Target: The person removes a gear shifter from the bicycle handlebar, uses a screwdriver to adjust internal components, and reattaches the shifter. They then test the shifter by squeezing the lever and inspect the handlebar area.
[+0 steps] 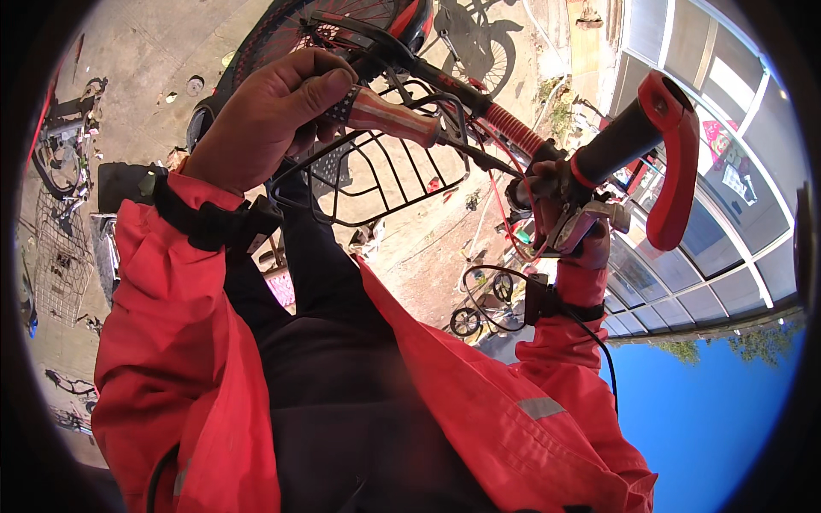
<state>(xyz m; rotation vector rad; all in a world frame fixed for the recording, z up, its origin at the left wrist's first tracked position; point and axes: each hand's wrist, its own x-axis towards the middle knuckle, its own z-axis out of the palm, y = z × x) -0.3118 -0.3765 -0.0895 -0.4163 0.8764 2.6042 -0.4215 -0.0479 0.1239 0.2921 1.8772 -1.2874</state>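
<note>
My left hand [274,115] is closed around the end of a screwdriver [393,118] with a worn reddish handle. The screwdriver's shaft points right, toward the handlebar fittings beside my right hand. My right hand [590,246] is wrapped around the handlebar area from below, its fingers partly hidden by a silver metal lever part [577,224]. Just beyond it sticks out a black handlebar grip [620,145], with a red brake lever [671,171] at its end. Thin red cables [505,209] hang near the right hand. Whether the screwdriver's tip touches a screw is not visible.
A black wire basket [385,201] lies below the screwdriver. The bicycle's wheel [282,43] and black-red frame [445,81] stand at the top. Bike parts and wire mesh [60,248] litter the ground at left. A windowed building [710,214] rises at right.
</note>
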